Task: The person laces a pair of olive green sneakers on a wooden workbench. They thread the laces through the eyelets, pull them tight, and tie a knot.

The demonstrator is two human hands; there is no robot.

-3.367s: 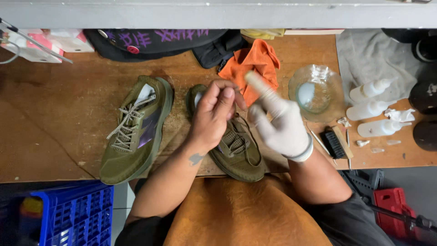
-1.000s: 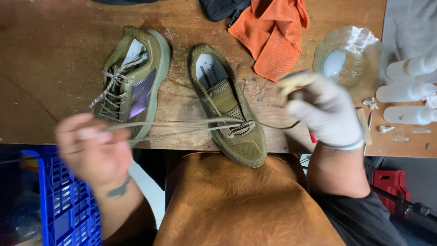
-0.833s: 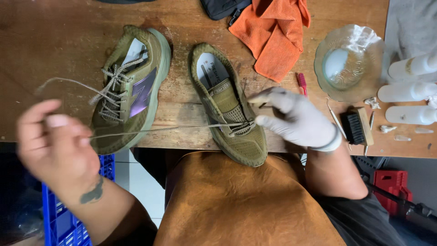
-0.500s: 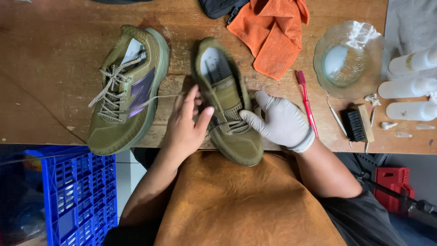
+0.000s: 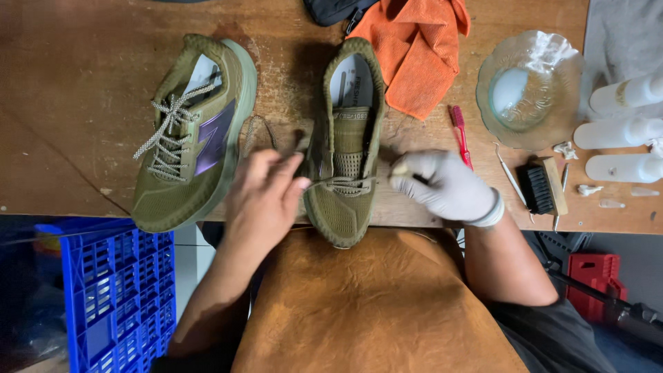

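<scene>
Pinching the lace (image 5: 343,182) of the unlaced shoe (image 5: 345,138), both hands sit between laced shoe (image 5: 190,131) and toothbrush (image 5: 460,135).

A worn wooden bench (image 5: 83,103) carries two olive sneakers, one laced (image 5: 190,131) and one nearly unlaced (image 5: 344,148), an orange cloth (image 5: 414,52), a red toothbrush (image 5: 460,135), a glass dish (image 5: 528,90), a small black brush (image 5: 539,188), white squeeze bottles (image 5: 618,131) and a grey cloth (image 5: 618,41).

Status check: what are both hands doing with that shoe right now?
Left hand and gloved right hand each pinch a lace end. Olive shoe between them. Laced shoe alongside, apart.
</scene>
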